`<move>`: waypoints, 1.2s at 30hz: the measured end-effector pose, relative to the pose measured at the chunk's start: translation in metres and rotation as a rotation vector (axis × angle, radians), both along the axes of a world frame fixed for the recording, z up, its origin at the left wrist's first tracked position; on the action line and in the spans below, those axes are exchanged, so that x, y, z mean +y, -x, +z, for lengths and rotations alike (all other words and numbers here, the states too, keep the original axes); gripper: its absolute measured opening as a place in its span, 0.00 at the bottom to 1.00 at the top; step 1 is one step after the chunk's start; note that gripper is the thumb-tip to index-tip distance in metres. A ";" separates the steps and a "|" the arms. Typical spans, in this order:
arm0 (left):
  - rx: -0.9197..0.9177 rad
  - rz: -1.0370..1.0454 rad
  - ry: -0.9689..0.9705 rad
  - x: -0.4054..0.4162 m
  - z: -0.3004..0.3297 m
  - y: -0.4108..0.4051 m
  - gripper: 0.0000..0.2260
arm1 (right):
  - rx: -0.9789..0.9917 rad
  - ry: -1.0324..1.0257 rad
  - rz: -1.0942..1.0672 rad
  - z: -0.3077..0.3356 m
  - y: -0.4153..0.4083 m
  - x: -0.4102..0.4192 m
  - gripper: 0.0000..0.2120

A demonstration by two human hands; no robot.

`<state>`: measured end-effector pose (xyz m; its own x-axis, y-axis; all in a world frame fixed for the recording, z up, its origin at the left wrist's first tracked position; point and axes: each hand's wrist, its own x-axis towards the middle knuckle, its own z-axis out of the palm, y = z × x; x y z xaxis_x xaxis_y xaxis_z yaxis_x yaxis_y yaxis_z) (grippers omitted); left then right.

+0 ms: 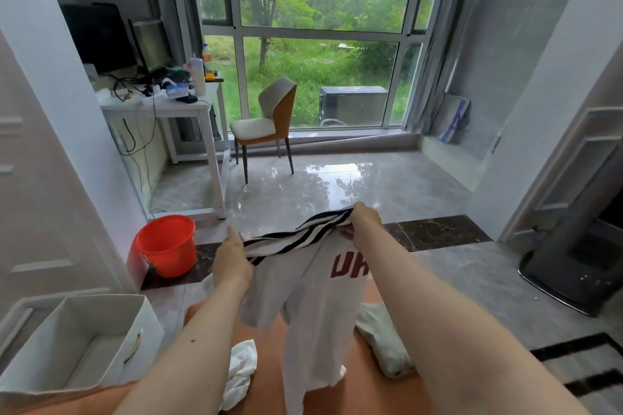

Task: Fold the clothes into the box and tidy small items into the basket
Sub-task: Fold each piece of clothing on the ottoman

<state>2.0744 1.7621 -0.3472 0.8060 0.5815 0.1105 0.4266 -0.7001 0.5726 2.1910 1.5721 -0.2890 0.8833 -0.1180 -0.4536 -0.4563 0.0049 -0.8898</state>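
Both arms reach straight out in front. The left hand (232,258) and the right hand (365,219) each have a tight grip on the top edge of a soft white shirt (313,307). The right hand is higher and farther out than the left one, so the top edge slants. The fingers are curled around the cloth, with the backs of the hands facing up.

The shirt is thin and floppy. It hangs down in long folds between the arms, up in the air over an orange surface (367,387). The top part has black and white stripes, bunched and twisted like a rope. Dark red letters show on the front, partly hidden by the right arm.

Two more soft things lie crumpled on the orange surface. A white cloth (241,371) sits under the left arm. A pale rumpled cloth (384,340) lies just beside the right arm.

A white box (84,344) with straight stiff sides and an open top stands at the left, near the left elbow. A round, shiny red bucket (167,246) stands on the smooth, glossy floor (337,185) past the box.
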 end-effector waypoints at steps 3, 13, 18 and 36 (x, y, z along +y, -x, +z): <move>-0.048 0.019 -0.045 -0.002 0.019 -0.040 0.19 | -0.036 -0.124 -0.010 0.011 -0.034 -0.003 0.09; -0.333 -0.010 -0.141 0.000 0.078 -0.115 0.13 | -0.423 -0.007 -0.037 0.070 -0.071 -0.014 0.22; -0.344 0.003 -0.318 -0.004 0.058 -0.086 0.16 | -0.478 -0.081 -0.117 0.050 -0.030 -0.029 0.14; 0.584 -0.027 0.160 -0.077 -0.283 0.107 0.10 | 0.452 0.401 0.175 -0.315 0.199 -0.124 0.10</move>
